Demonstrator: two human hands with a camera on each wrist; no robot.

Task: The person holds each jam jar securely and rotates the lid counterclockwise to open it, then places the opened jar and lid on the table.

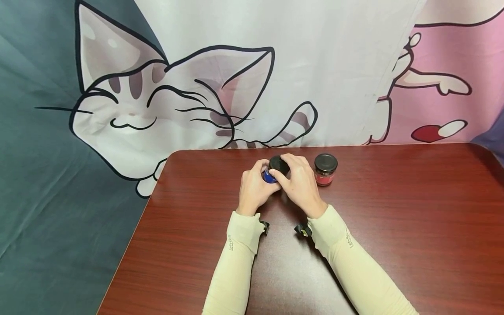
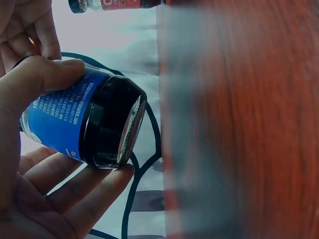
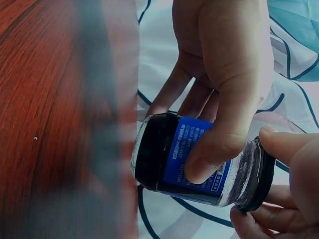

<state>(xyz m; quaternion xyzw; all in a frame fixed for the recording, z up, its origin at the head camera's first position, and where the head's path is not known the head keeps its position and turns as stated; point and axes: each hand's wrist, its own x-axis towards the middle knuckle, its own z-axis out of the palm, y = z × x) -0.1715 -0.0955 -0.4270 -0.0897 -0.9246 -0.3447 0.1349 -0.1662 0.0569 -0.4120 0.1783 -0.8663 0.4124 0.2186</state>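
A glass jar with a blue label [image 1: 269, 176] and dark contents is tilted between the two hands near the table's far edge. My left hand [image 1: 253, 188] grips its body, thumb across the label and fingers round the other side. In the right wrist view the jar's black lid [image 3: 260, 174] sits at the mouth, pinched between thumb and fingers of my right hand [image 1: 302, 186]. The left wrist view has the jar's base [image 2: 132, 132] over the table side. Just right of the hands stands a second jar [image 1: 325, 169] with a red label and black lid.
The brown wooden table [image 1: 393, 227] spreads out on both sides of the arms. Behind its far edge hangs a curtain [image 1: 334, 65] printed with cartoon cats. Each sleeve cuff has a small black device [image 1: 303, 230] strapped at the wrist.
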